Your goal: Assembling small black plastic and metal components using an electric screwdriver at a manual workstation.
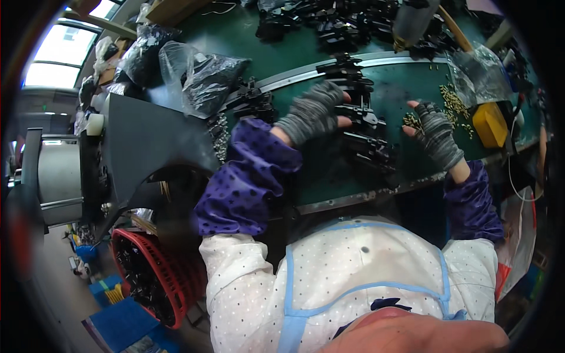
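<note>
My left hand, in a grey striped fingerless glove, is at the left side of a row of black parts on the green tabletop. Its thumb and a finger lie on either side of one black part with a shiny metal piece, and seem to grip its end. To the right of the row, my right hand, gloved the same way, is curled around a small handful of brass screw-like pieces. Just beyond it, a loose pile of the same brass pieces is spread on the tabletop.
A metal strip crosses the green table, with many black parts heaped behind it. Plastic bags lie at left, a yellow container at right. A red basket of black parts stands below left, beside a grey machine.
</note>
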Demonstrator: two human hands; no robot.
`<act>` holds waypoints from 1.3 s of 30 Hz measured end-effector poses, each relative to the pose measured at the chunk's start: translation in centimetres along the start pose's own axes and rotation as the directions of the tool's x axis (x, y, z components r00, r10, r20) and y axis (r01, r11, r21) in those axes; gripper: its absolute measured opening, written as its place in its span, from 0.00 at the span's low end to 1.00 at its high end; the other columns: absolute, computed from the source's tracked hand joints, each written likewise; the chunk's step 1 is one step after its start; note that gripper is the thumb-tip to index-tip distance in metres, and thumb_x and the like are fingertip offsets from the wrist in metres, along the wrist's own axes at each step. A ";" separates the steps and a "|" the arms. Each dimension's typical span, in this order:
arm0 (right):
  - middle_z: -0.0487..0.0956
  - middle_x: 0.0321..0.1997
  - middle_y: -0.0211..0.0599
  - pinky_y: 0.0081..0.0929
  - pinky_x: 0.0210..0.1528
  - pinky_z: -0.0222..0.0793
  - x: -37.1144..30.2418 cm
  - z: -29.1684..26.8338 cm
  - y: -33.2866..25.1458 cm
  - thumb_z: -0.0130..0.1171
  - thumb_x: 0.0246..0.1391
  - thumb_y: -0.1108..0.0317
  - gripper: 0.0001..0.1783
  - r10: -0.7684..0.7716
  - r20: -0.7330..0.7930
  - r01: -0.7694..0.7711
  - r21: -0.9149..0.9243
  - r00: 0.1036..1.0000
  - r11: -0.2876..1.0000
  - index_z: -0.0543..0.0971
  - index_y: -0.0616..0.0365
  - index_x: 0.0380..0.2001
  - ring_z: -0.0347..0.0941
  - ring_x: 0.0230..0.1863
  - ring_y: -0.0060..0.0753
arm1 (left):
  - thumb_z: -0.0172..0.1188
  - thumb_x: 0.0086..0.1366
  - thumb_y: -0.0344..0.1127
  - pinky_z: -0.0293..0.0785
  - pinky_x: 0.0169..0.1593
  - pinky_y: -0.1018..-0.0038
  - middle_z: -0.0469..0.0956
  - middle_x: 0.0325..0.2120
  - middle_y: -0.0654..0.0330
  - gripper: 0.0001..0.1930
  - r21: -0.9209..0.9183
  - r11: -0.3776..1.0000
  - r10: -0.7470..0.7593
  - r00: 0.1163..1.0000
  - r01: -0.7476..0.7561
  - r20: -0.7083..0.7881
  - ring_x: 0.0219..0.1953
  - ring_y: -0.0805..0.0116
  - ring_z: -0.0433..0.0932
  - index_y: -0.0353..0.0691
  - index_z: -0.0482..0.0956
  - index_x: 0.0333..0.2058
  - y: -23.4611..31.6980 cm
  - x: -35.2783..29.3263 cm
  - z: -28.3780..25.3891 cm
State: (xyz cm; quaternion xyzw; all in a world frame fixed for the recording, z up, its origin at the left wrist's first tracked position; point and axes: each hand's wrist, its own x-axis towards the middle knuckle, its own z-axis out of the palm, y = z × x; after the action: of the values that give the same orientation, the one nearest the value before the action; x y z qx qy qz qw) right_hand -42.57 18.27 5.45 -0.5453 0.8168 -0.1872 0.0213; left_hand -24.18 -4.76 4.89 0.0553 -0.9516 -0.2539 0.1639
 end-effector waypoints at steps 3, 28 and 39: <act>0.73 0.36 0.42 0.39 0.40 0.64 0.8 2.1 1.7 0.58 0.43 0.60 0.17 -0.034 0.172 0.085 -0.298 0.985 0.951 0.73 0.56 0.36 0.69 0.40 0.45 | 0.61 0.50 0.35 0.71 0.42 0.70 0.75 0.33 0.57 0.16 0.069 0.997 0.000 0.978 0.015 -0.209 0.37 0.58 0.75 0.45 0.75 0.39 -5.3 0.1 -5.2; 0.73 0.24 0.30 0.22 0.30 0.67 2.1 0.6 2.0 0.54 0.49 0.71 0.05 0.027 0.275 -0.179 0.543 0.961 0.821 0.72 0.58 0.31 0.68 0.25 0.22 | 0.63 0.46 0.26 0.72 0.34 0.72 0.75 0.27 0.55 0.11 -0.091 0.988 0.092 0.952 -0.124 -0.291 0.30 0.62 0.77 0.39 0.73 0.30 2.1 1.3 2.4; 0.75 0.25 0.26 0.16 0.30 0.66 6.8 2.8 -2.9 0.57 0.49 0.66 0.09 -0.011 0.440 -0.381 0.789 0.898 0.481 0.77 0.59 0.32 0.68 0.28 0.14 | 0.64 0.44 0.27 0.73 0.37 0.71 0.77 0.32 0.59 0.12 -0.147 0.966 0.151 0.923 -0.214 -0.353 0.34 0.60 0.76 0.42 0.76 0.31 0.6 0.6 4.8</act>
State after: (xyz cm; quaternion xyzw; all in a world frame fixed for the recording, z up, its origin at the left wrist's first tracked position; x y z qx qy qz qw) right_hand -42.10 10.39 4.93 -0.3929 0.6472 -0.4529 0.4707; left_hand -26.37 -2.10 1.44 -0.0062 -0.8829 -0.3102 0.3524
